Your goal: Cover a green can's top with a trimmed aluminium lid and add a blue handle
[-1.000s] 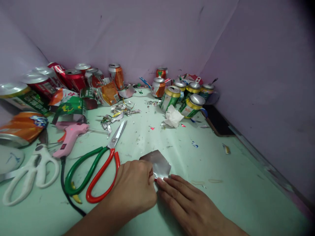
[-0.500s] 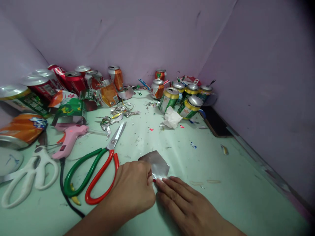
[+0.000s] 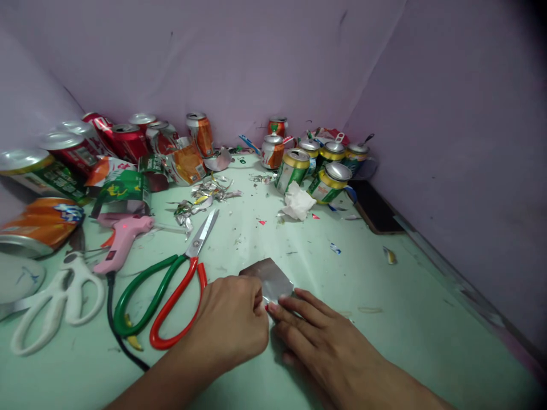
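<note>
A small silvery metal sheet (image 3: 274,279) lies on the pale green table, with a bit of red at its near edge between the hands. My left hand (image 3: 239,322) is closed in a fist at the sheet's near left edge; its fingertips are hidden, so what it grips cannot be made out. Flat fingers of my right hand (image 3: 316,336) press on the sheet's near right edge. Just left of my left hand lie open scissors (image 3: 177,285) with one green and one red handle.
Pink glue gun (image 3: 123,242) and white scissors (image 3: 57,302) lie left. Whole and cut cans (image 3: 128,142) crowd the back left, metal scraps (image 3: 213,191) near them. More cans (image 3: 293,171), crumpled tissue (image 3: 298,201) and a dark phone (image 3: 376,208) are at the back right.
My right hand has shifted slightly up and right, its fingers now covering more of the sheet's near right edge. My left hand stays closed in nearly the same place.
</note>
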A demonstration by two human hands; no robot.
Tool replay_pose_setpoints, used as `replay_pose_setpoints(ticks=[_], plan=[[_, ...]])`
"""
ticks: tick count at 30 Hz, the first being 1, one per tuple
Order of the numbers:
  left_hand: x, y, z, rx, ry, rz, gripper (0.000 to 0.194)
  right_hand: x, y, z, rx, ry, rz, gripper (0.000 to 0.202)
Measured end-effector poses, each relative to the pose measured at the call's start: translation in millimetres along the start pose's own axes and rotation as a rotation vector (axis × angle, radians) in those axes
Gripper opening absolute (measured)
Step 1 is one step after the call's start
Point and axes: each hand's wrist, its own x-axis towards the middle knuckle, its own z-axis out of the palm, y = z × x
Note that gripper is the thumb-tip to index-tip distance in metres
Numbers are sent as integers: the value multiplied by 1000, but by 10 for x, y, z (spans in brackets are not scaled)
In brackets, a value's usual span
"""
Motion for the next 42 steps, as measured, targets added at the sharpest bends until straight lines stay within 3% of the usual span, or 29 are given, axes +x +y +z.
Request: replay_pose_setpoints(ticks=[6, 13, 20, 27, 29, 32, 34, 36, 42], plan=[[29, -2, -19, -48, -2, -68, 18, 81, 10, -182, 41, -86, -37, 36], [1, 20, 2, 49, 19, -6, 18, 255, 28, -299, 53, -232, -101, 33], [-72, 121, 30, 175, 10, 23, 17, 295, 64, -281, 30, -232, -178, 29], [-55, -64, -40, -127, 31, 47, 25, 266, 93, -295, 132, -278, -54, 32], [-97, -102, -110, -226, 50, 102, 21, 263, 105, -306, 185, -279, -27, 32], [-215, -109, -160, -278, 112, 343, 15, 259, 119, -306, 236, -252, -27, 30], [-284, -102, -129, -253, 117, 522, 22, 256, 123, -297, 257, -222, -34, 28], [-314, -110, -60, -183, 118, 611, 30, 252, 127, -292, 269, -204, -28, 26], [-198, -215, 57, -15, 194, 517, 37, 246, 177, -313, 377, -210, 43, 23]])
